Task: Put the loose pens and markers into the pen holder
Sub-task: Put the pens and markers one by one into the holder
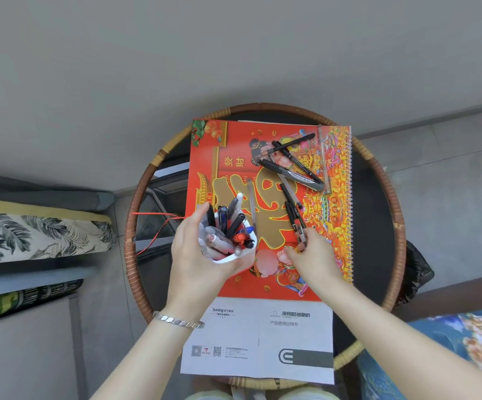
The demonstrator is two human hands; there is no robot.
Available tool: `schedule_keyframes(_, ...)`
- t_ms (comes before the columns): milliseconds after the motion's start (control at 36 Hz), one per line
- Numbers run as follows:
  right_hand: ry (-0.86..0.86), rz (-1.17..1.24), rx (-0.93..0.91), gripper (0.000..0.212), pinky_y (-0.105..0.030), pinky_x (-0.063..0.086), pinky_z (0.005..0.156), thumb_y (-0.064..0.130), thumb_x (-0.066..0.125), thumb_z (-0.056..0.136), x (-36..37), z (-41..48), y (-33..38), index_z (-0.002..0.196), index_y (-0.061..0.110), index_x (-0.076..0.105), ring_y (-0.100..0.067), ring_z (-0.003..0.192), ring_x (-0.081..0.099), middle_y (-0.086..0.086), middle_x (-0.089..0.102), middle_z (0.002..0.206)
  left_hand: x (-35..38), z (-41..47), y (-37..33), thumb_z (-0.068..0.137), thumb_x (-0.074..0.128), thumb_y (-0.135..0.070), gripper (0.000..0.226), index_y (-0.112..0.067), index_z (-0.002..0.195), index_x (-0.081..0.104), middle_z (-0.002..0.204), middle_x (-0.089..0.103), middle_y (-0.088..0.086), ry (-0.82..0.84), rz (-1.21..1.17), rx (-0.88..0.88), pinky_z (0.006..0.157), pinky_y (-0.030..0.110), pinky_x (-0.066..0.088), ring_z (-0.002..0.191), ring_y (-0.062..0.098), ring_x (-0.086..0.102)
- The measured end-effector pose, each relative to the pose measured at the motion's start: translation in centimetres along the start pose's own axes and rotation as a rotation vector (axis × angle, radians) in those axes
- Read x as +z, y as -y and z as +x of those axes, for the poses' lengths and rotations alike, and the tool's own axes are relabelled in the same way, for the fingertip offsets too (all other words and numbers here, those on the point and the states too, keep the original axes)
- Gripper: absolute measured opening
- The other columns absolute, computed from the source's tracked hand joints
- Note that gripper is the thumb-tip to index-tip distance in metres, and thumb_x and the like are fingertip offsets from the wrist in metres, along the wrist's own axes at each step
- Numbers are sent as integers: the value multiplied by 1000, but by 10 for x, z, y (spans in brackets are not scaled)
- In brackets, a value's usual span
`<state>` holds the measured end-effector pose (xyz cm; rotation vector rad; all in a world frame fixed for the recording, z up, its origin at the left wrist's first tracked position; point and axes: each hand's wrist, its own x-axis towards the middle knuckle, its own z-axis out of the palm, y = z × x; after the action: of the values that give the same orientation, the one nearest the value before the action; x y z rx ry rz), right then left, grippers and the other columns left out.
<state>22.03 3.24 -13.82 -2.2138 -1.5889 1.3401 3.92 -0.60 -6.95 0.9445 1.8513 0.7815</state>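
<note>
My left hand (196, 255) grips a white pen holder (228, 256) that is tilted toward me and holds several pens and markers. My right hand (310, 256) pinches the near ends of two black pens (294, 219) lying on the red calendar (234, 157). Farther back on the calendar lies a loose pile of black markers (294, 168), one clear pen (323, 160) at its right and one thin pen (252, 207) beside the holder.
The red spiral-bound calendar lies on a round dark table with a rattan rim (136, 215). A white booklet (258, 342) sits at the near edge. A red ribbon (159, 226) trails left. Patterned cushions (32, 235) lie at left, a black bag (416, 269) at right.
</note>
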Motion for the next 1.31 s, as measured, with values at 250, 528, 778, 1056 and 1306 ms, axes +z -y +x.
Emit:
schedule_keyframes(250,-157,-81,101,16,-28,36,64,16,61,88,20,16,-15,95,1,60,-24,76,52,-14,63,92,-12,-6,2,52,85,-18,93,-51,123,33,132,35,-20,-18,-12,-15,101,28,34,124,-3,30)
schedule_keyframes(528,-32,470,-110,20,-11,49,62,13,63,86,-41,-31,38,82,29,52,-11,71,62,4,61,76,-10,-13,-5,54,85,-16,91,-58,115,33,125,36,-27,14,-9,26,102,25,31,129,0,28)
schedule_keyframes(778,13,547,-423,6,-24,52,64,11,59,80,-65,-75,65,81,17,61,-23,69,63,1,67,85,-4,-23,-19,52,84,-31,87,-64,113,31,119,33,-42,51,68,165,94,12,32,121,-14,31)
schedule_keyframes(1056,-99,577,-435,22,-12,48,68,18,63,86,-52,-79,52,88,40,58,-14,77,65,12,69,90,-2,-30,-23,54,84,-24,90,-62,115,31,121,33,-34,89,160,256,88,-7,24,115,-22,28)
schedule_keyframes(1306,-109,618,-423,10,-20,49,79,39,54,77,-49,-83,48,83,41,62,-11,87,62,-1,66,93,5,-34,-30,58,84,-18,86,-64,106,29,99,31,-35,193,94,138,80,4,34,109,4,33)
